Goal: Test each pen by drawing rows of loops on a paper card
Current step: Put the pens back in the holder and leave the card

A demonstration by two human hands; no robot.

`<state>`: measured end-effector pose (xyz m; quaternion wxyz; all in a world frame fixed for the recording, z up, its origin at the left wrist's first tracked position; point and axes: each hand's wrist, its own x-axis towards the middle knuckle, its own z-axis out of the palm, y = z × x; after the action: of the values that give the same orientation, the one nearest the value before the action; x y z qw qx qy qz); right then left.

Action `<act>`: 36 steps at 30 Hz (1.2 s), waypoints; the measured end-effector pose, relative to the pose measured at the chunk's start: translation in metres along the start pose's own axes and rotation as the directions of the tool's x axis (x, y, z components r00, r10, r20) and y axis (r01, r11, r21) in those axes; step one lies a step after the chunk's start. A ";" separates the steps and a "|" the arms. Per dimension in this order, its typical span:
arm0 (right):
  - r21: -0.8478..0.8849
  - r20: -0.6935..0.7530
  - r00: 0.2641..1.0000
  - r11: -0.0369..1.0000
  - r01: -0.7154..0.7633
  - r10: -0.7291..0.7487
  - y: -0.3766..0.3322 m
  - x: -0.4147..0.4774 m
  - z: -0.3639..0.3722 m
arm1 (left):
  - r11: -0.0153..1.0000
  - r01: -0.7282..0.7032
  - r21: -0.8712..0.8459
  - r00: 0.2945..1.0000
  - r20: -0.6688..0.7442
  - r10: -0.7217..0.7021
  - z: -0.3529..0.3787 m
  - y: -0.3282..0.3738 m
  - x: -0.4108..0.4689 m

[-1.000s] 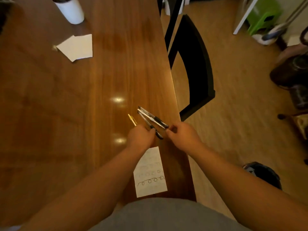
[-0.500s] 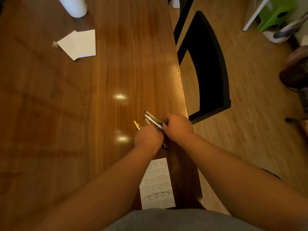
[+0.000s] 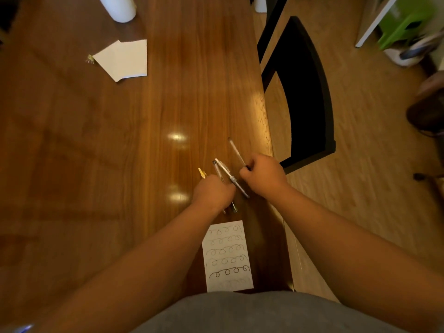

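Pale pen (image 3: 236, 152), one end hidden, gripped by right hand (image 3: 263, 176); left hand (image 3: 212, 193) clutches partly covered pens (image 3: 222, 169).

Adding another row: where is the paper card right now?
In the head view the paper card lies at the near right edge of the table, just nearer the person than the left hand.
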<state>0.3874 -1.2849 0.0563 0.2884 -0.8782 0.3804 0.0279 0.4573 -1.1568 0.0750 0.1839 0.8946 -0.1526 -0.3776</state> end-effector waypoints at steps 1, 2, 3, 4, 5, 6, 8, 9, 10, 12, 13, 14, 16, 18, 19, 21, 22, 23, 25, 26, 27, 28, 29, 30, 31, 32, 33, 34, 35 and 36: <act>0.101 -0.018 0.999 0.994 -0.039 0.041 0.003 -0.010 -0.004 | 0.998 0.003 -0.066 1.000 0.029 -0.001 -0.001 -0.004 -0.006; 0.193 -0.016 0.997 0.979 -0.070 0.075 0.007 -0.022 -0.009 | 0.989 0.005 -0.148 0.998 0.068 0.005 -0.001 -0.009 -0.012; 0.268 0.005 0.995 0.958 -0.097 0.100 0.012 -0.035 -0.013 | 0.973 0.010 -0.232 0.994 0.109 0.015 -0.001 -0.015 -0.020; 0.328 0.037 0.993 0.937 -0.121 0.116 0.017 -0.049 -0.016 | 0.952 0.017 -0.306 0.990 0.141 0.028 -0.001 -0.020 -0.028; 0.373 0.071 0.990 0.917 -0.142 0.124 0.023 -0.064 -0.020 | 0.929 0.022 -0.369 0.986 0.162 0.041 -0.001 -0.026 -0.037; 0.408 0.108 0.986 0.898 -0.163 0.130 0.029 -0.079 -0.023 | 0.906 0.027 -0.422 0.983 0.176 0.052 -0.001 -0.032 -0.046; 0.465 0.189 0.972 0.859 -0.216 0.142 0.042 -0.109 -0.025 | 0.857 0.048 -0.513 0.977 0.201 0.066 -0.001 -0.043 -0.066; 0.486 0.231 0.961 0.837 -0.251 0.154 0.048 -0.124 -0.025 | 0.834 0.063 -0.548 0.975 0.212 0.065 -0.001 -0.049 -0.076; 0.501 0.271 0.947 0.815 -0.290 0.170 0.054 -0.138 -0.023 | 0.818 0.077 -0.570 0.974 0.218 0.060 0.001 -0.056 -0.085; 0.529 0.332 0.920 0.767 -0.364 0.208 0.065 -0.165 -0.018 | 0.810 0.087 -0.580 0.976 0.214 0.049 0.005 -0.070 -0.103; 0.542 0.354 0.908 0.742 -0.394 0.223 0.070 -0.178 -0.015 | 0.810 0.085 -0.580 0.978 0.205 0.044 0.009 -0.076 -0.112; 0.547 0.375 0.897 0.725 -0.418 0.234 0.075 -0.189 -0.012 | 0.809 0.083 -0.582 0.980 0.195 0.039 0.013 -0.083 -0.119; 0.541 0.408 0.883 0.717 -0.439 0.233 0.084 -0.210 -0.007 | 0.789 0.085 -0.608 0.984 0.177 0.031 0.021 -0.092 -0.134; 0.534 0.428 0.880 0.728 -0.429 0.205 0.091 -0.228 -0.005 | 0.738 0.102 -0.667 0.986 0.166 0.014 0.032 -0.101 -0.150; 0.530 0.433 0.881 0.737 -0.419 0.189 0.093 -0.236 -0.005 | 0.711 0.106 -0.695 0.987 0.158 0.007 0.038 -0.106 -0.159; 0.523 0.433 0.887 0.758 -0.391 0.158 0.097 -0.250 -0.006 | 0.661 0.095 -0.744 0.992 0.130 0.003 0.052 -0.116 -0.179; 0.515 0.432 0.890 0.771 -0.374 0.142 0.099 -0.256 -0.008 | 0.640 0.085 -0.764 0.994 0.112 0.002 0.060 -0.122 -0.190; 0.505 0.432 0.893 0.786 -0.357 0.127 0.102 -0.263 -0.009 | 0.624 0.077 -0.778 0.995 0.096 -0.003 0.068 -0.128 -0.201; 0.479 0.434 0.895 0.815 -0.327 0.104 0.107 -0.277 -0.009 | 0.598 0.064 -0.799 0.998 0.064 -0.021 0.084 -0.141 -0.224; 0.464 0.437 0.894 0.828 -0.315 0.096 0.109 -0.285 -0.009 | 0.583 0.058 -0.810 0.998 0.047 -0.034 0.093 -0.149 -0.236; 0.452 0.440 0.894 0.839 -0.303 0.086 0.112 -0.294 -0.008 | 0.568 0.054 -0.822 0.998 0.029 -0.053 0.102 -0.157 -0.249; 0.442 0.446 0.892 0.849 -0.291 0.073 0.115 -0.303 -0.006 | 0.553 0.051 -0.832 0.997 0.008 -0.079 0.110 -0.165 -0.260; 0.429 0.458 0.887 0.859 -0.280 0.061 0.117 -0.311 -0.003 | 0.541 0.054 -0.839 0.994 -0.009 -0.113 0.119 -0.174 -0.272; 0.409 0.475 0.879 0.871 -0.271 0.050 0.119 -0.320 0.000 | 0.528 0.064 -0.847 0.988 -0.020 -0.152 0.127 -0.183 -0.284; 0.388 0.494 0.868 0.884 -0.261 0.039 0.120 -0.329 0.003 | 0.510 0.077 -0.857 0.981 -0.026 -0.191 0.134 -0.193 -0.298; 0.373 0.516 0.856 0.893 -0.250 0.024 0.120 -0.338 0.008 | 0.486 0.083 -0.870 0.974 -0.033 -0.226 0.141 -0.203 -0.310; 0.359 0.541 0.841 0.902 -0.239 0.007 0.118 -0.346 0.013 | 0.460 0.083 -0.884 0.965 -0.043 -0.257 0.148 -0.214 -0.323; 0.339 0.566 0.824 0.914 -0.225 -0.007 0.114 -0.353 0.019 | 0.442 0.083 -0.893 0.956 -0.054 -0.290 0.154 -0.226 -0.336; 0.313 0.589 0.808 0.927 -0.205 -0.020 0.108 -0.359 0.026 | 0.433 0.083 -0.897 0.943 -0.070 -0.325 0.160 -0.240 -0.348; 0.290 0.608 0.793 0.940 -0.181 -0.035 0.099 -0.365 0.033 | 0.431 0.082 -0.899 0.928 -0.089 -0.362 0.165 -0.254 -0.361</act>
<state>0.0663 -1.0834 0.0783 0.5376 -0.7457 0.3014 0.2531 0.1291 -0.8184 0.0789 0.5861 0.7233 0.2115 -0.2974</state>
